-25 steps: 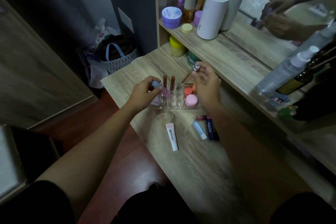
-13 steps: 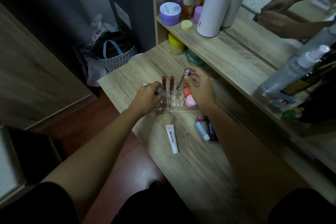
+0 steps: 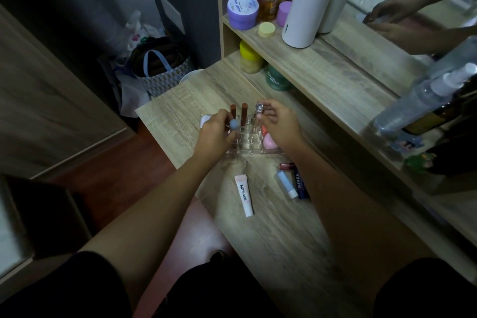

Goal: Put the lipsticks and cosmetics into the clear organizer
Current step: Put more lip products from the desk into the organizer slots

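Nearest us: white tube [image 3: 244, 195] and lip balms [image 3: 291, 183] lie on the desk [image 3: 284, 240].
Left hand [image 3: 215, 134]: we pinch a blue-capped stick [image 3: 234, 124] over the clear organizer [image 3: 245, 146].
Right hand [image 3: 280, 124]: we pinch a silver-capped lipstick [image 3: 258, 111], upright in a far slot.

We see organizer [image 3: 245, 148] clear, two brown-red lipsticks [image 3: 238, 114] standing in it, plus pink [image 3: 269, 142] and orange sponge [image 3: 265, 130]. Blue-grey cap [image 3: 234, 124] at our left hand. Silver-topped clear tube [image 3: 258, 111] at right. On light woodgrain table [image 3: 278, 235]: white-pink tube [image 3: 244, 195] with black lettering, pale blue balm [image 3: 286, 185], navy stick [image 3: 300, 184] with white letters, maroon one [image 3: 286, 166]. Shelf: purple jar [image 3: 242, 11], yellow jar [image 3: 249, 57], green jar [image 3: 277, 82], white cylinder [image 3: 307, 8]. Floor bag [image 3: 165, 77] grey with dotted pattern, blue handle.
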Demonstrator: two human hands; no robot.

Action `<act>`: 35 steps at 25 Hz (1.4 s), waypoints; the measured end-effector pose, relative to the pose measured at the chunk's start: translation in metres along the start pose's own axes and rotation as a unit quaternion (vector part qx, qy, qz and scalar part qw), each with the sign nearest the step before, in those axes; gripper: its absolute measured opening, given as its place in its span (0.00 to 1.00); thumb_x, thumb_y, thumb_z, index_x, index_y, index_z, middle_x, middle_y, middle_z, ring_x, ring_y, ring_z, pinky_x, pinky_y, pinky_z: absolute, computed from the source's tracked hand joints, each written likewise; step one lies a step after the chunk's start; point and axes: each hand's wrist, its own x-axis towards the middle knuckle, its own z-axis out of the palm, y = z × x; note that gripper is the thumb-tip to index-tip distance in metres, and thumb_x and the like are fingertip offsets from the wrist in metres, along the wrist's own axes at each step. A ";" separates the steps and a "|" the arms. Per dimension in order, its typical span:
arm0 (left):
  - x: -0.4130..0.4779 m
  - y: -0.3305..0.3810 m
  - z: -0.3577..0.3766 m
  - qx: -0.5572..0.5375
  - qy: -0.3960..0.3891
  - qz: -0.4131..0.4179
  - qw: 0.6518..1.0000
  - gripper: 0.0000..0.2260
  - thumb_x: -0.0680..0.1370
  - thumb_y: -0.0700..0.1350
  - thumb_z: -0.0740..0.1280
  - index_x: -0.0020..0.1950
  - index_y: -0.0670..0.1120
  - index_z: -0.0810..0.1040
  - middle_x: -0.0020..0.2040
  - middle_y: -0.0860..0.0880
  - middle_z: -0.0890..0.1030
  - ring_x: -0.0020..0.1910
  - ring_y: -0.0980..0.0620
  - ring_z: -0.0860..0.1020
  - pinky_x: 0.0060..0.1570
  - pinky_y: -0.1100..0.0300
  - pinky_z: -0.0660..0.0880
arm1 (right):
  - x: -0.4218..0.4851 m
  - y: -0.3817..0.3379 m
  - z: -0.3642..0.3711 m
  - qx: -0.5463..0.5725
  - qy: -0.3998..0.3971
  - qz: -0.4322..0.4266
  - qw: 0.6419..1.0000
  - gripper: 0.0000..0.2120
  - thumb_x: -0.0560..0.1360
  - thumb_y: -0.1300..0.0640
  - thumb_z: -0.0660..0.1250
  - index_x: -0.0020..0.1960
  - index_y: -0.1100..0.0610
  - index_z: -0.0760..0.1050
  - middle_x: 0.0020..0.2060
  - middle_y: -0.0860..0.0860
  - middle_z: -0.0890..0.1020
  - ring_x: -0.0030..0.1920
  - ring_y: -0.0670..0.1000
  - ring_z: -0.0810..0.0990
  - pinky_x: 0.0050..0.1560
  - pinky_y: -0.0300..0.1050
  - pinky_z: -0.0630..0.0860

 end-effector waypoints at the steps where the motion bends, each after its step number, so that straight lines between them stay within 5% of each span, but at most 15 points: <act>1: 0.000 0.000 0.001 -0.003 0.006 0.000 1.000 0.11 0.72 0.39 0.71 0.51 0.39 0.74 0.45 0.40 0.82 0.49 0.42 0.77 0.51 0.48 0.75 | 0.000 0.000 -0.001 -0.002 -0.004 -0.002 1.000 0.17 0.74 0.68 0.66 0.62 0.63 0.74 0.54 0.58 0.82 0.51 0.47 0.78 0.44 0.17 0.71; 8: -0.004 -0.001 0.000 -0.035 0.015 -0.022 0.999 0.16 0.72 0.38 0.70 0.57 0.40 0.70 0.52 0.38 0.79 0.48 0.44 0.80 0.49 0.52 0.78 | -0.009 0.000 -0.010 -0.009 -0.019 0.004 1.000 0.22 0.72 0.68 0.69 0.65 0.61 0.72 0.58 0.57 0.80 0.54 0.45 0.77 0.48 0.23 0.74; 13: -0.034 -0.005 0.007 -0.027 0.022 -0.016 0.999 0.10 0.73 0.39 0.70 0.50 0.40 0.72 0.46 0.40 0.80 0.42 0.45 0.80 0.45 0.50 0.78 | -0.031 0.019 -0.026 -0.089 -0.024 0.006 0.996 0.17 0.73 0.66 0.69 0.61 0.60 0.75 0.53 0.57 0.82 0.49 0.47 0.78 0.55 0.41 0.78; 17: -0.062 -0.012 0.024 0.008 -0.024 -0.025 0.999 0.07 0.73 0.41 0.69 0.44 0.39 0.73 0.39 0.41 0.79 0.40 0.42 0.78 0.38 0.57 0.68 | -0.050 0.040 -0.038 -0.197 -0.093 -0.002 0.976 0.11 0.74 0.67 0.66 0.56 0.61 0.78 0.51 0.58 0.83 0.46 0.49 0.78 0.49 0.41 0.76; 22: -0.086 -0.010 0.053 0.037 -0.135 -0.114 0.984 0.17 0.73 0.53 0.70 0.48 0.42 0.68 0.48 0.39 0.79 0.47 0.40 0.77 0.41 0.56 0.67 | -0.056 0.050 -0.038 -0.329 -0.170 -0.002 0.929 0.08 0.74 0.66 0.67 0.52 0.60 0.78 0.52 0.57 0.81 0.50 0.53 0.79 0.52 0.43 0.75; 28: -0.087 -0.005 0.058 0.031 -0.115 -0.153 0.981 0.21 0.70 0.48 0.73 0.46 0.45 0.61 0.49 0.37 0.79 0.49 0.38 0.78 0.40 0.56 0.66 | -0.061 0.050 -0.041 -0.368 -0.197 0.002 0.909 0.08 0.72 0.61 0.67 0.49 0.59 0.80 0.47 0.56 0.84 0.46 0.53 0.80 0.47 0.44 0.76; 35: -0.082 -0.008 0.056 0.018 -0.117 -0.169 0.978 0.21 0.69 0.50 0.74 0.54 0.39 0.71 0.52 0.38 0.80 0.51 0.40 0.78 0.46 0.53 0.73 | -0.058 0.050 -0.038 -0.329 -0.219 -0.021 0.918 0.10 0.74 0.63 0.67 0.55 0.59 0.80 0.53 0.55 0.84 0.53 0.53 0.81 0.59 0.51 0.77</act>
